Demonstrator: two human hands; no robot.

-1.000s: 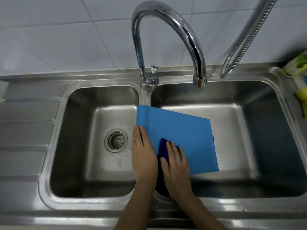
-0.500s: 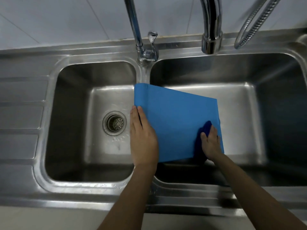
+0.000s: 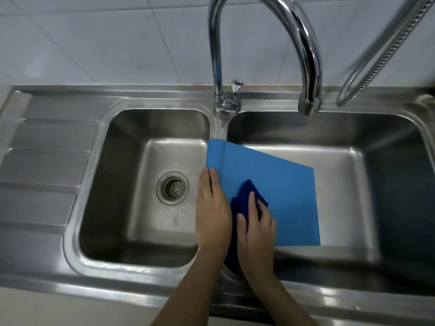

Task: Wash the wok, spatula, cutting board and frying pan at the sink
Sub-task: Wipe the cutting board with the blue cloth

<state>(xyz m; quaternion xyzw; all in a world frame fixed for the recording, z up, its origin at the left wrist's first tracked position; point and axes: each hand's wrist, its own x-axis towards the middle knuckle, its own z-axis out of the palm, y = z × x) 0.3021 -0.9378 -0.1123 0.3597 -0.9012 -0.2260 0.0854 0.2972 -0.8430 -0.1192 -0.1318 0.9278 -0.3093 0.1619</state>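
A blue cutting board (image 3: 280,184) lies tilted over the divider of the double steel sink (image 3: 70,231), mostly above the right basin. My left hand (image 3: 213,210) lies flat on the board's left edge with straight fingers. My right hand (image 3: 256,228) presses a dark blue cloth (image 3: 244,196) onto the board's lower left part, right beside the left hand. Part of the cloth hangs below the hands over the divider. No wok, spatula or frying pan is in view.
The curved tap (image 3: 306,67) has its spout over the right basin's back edge, and no water shows. A metal hose (image 3: 376,60) hangs at the upper right. The left basin has a drain strainer (image 3: 173,188). A ribbed draining surface (image 3: 44,165) lies at the left.
My right hand has swept the cloth from the board's right edge back to its lower left, next to the left hand. The left hand stays on the board's left edge.
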